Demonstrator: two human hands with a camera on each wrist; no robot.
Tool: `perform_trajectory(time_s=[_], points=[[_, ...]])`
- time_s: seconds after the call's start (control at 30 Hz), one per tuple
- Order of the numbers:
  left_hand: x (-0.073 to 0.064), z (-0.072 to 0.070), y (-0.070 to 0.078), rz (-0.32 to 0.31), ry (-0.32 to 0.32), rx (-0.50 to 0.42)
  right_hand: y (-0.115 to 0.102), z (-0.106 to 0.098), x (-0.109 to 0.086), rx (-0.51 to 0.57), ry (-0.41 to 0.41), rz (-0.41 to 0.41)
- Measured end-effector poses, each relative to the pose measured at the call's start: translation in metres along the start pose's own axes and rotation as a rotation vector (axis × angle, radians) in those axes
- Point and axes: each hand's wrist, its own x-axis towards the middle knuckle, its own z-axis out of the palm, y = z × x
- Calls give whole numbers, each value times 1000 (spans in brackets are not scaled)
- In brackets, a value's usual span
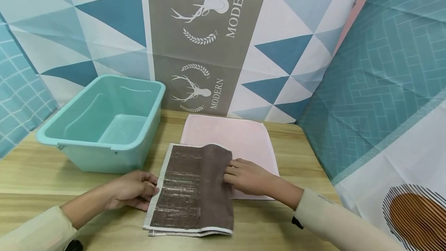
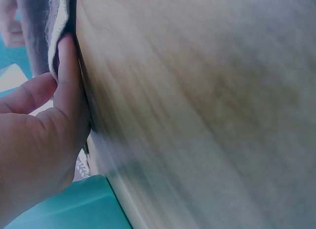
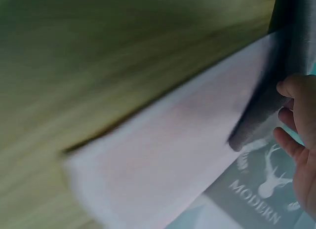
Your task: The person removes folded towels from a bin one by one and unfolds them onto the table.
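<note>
A brown cloth (image 1: 184, 189) with white edging and pale streaks lies folded in layers at the front middle of the table, its right part raised in a soft bulge. My left hand (image 1: 134, 191) pinches its left edge; in the left wrist view, thumb and fingers (image 2: 69, 66) lie on either side of the pale hem. On the opposite side, my right hand (image 1: 251, 177) grips the raised right part. The right wrist view shows that cloth (image 3: 264, 115) hanging from the fingers over a pink cloth (image 1: 226, 129), which lies flat behind and is partly hidden.
A turquoise plastic tub (image 1: 101, 160) stands at the back left of the wooden table (image 1: 31, 169), with nothing in it. Patterned fabric (image 1: 282, 18) hangs behind the table, and teal fabric (image 1: 376, 100) borders the right side.
</note>
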Motion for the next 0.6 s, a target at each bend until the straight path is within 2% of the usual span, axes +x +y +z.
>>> perform_trajectory(time_s=[0.13,0.27,0.5,0.6], points=[[-1,-1,0,4,-6,-5,0,4,-20,30,-13,27],[-1,-2,0,5,-15,-13,0,7,-29,69,-21,52],[0,-2,1,-10,-12,-5,-1,0,-22,109,-178,81],[-1,-2,1,-15,-16,-7,2,-6,-13,98,-201,80]])
